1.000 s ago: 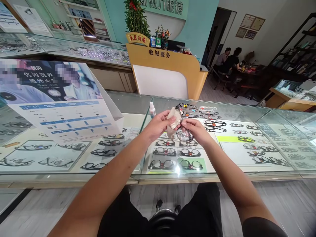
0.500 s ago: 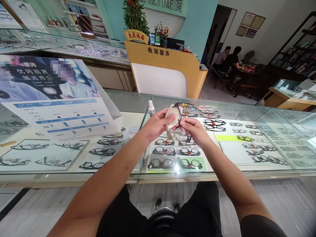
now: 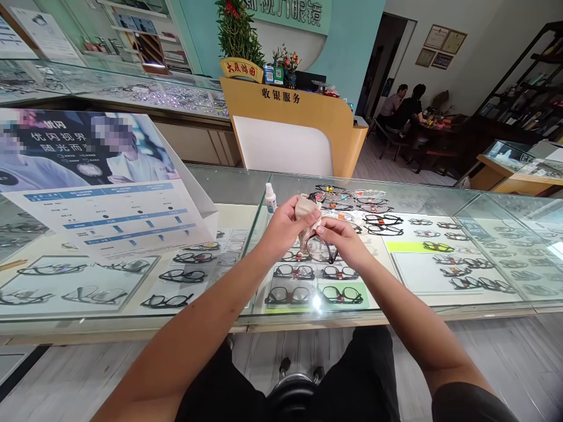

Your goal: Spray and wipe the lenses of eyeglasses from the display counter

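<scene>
My left hand (image 3: pixel 285 225) is closed on a pale beige cleaning cloth (image 3: pixel 304 208), pinching it round one lens of a dark-framed pair of glasses (image 3: pixel 321 248). My right hand (image 3: pixel 345 239) grips the same glasses by the frame, fingers curled, just right of the cloth. Both hands hover above the glass counter top (image 3: pixel 229 187). The lower lens shows clear below my right thumb; the upper lens is hidden in the cloth.
A small white spray bottle (image 3: pixel 270 197) stands on the counter just left of my hands. Several loose glasses (image 3: pixel 352 202) lie beyond them. A large printed sign (image 3: pixel 101 181) leans at left. A yellow cashier desk (image 3: pixel 294 126) stands behind; two people sit at a far table (image 3: pixel 407 108).
Both hands with the glasses and cloth have sunk slightly toward me, and the cloth is bunched tighter round the lens.
</scene>
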A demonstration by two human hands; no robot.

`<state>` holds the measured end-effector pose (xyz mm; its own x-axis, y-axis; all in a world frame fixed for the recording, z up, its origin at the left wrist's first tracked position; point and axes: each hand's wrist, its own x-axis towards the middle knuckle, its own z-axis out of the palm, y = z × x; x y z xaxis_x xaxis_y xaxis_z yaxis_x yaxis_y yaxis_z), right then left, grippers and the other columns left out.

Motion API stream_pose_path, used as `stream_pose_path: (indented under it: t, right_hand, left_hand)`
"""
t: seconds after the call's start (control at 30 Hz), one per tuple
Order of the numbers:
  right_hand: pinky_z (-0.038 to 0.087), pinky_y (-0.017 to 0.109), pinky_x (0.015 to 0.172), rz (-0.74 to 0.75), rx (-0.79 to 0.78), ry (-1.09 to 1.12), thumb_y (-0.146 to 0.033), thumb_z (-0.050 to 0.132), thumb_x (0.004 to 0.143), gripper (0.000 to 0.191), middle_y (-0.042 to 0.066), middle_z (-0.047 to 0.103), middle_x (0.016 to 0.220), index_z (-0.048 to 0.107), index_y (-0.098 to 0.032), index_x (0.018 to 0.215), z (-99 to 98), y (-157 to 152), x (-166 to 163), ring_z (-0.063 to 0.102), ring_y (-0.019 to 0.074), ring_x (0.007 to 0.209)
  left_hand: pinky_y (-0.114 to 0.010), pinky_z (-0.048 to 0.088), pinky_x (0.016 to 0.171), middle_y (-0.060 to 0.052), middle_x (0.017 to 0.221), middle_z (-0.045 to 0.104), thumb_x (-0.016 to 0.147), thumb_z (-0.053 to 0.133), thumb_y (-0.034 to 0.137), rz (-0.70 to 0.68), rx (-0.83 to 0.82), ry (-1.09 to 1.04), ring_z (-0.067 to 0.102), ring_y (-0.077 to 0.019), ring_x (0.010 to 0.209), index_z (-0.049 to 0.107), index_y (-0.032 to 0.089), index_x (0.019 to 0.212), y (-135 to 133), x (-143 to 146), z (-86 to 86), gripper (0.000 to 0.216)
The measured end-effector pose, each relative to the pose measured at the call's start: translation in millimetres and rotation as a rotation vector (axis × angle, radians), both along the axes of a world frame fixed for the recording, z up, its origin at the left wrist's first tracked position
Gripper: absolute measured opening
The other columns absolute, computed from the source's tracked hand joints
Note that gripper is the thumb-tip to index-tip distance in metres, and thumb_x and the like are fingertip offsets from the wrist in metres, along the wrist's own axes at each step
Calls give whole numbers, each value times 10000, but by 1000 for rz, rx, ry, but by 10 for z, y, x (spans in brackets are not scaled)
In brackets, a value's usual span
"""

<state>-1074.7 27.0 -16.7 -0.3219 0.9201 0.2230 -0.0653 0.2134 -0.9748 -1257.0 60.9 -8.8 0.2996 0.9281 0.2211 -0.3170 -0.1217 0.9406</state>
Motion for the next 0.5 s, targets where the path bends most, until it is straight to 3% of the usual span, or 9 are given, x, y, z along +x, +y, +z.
stream_pose_path:
  t: [0.13, 0.27, 0.37, 0.5]
  right_hand:
    - [513, 377, 828, 28, 5, -44, -805, 859, 878, 564, 41, 749, 853, 760, -253, 816, 28, -9, -17, 607, 220, 827]
    - [498, 379, 811, -7, 10, -49, -807, 848, 888, 562, 53, 808, 893, 757, -256, 827, 26, 15, 39, 593, 216, 798]
    - [442, 365, 744, -40, 2, -40, -782, 829, 921, 534, 44, 802, 893, 772, -258, 830, 4, 38, 107, 486, 188, 714]
    - [375, 351, 704, -45, -29, 3, -768, 843, 916, 521, 21, 744, 833, 771, -257, 839, -29, 49, 132, 382, 167, 675]
  left_hand:
    - [-259, 386, 549, 36, 696, 610, 720, 979, 821, 89, -5, -3, 494, -101, 599, 671, 209, 861, 5, 20, -20, 699]
    - [-286, 458, 554, 4, 700, 672, 761, 939, 844, 34, -31, -14, 570, -131, 579, 675, 213, 834, 51, -22, -11, 688]
    - [-311, 538, 593, -15, 785, 746, 728, 1009, 754, -77, -88, -42, 649, -159, 604, 745, 203, 956, 71, -72, 33, 652]
    - [-293, 552, 642, -9, 890, 790, 632, 1127, 481, -179, -159, -42, 683, -153, 655, 761, 201, 1163, 61, -128, 98, 704]
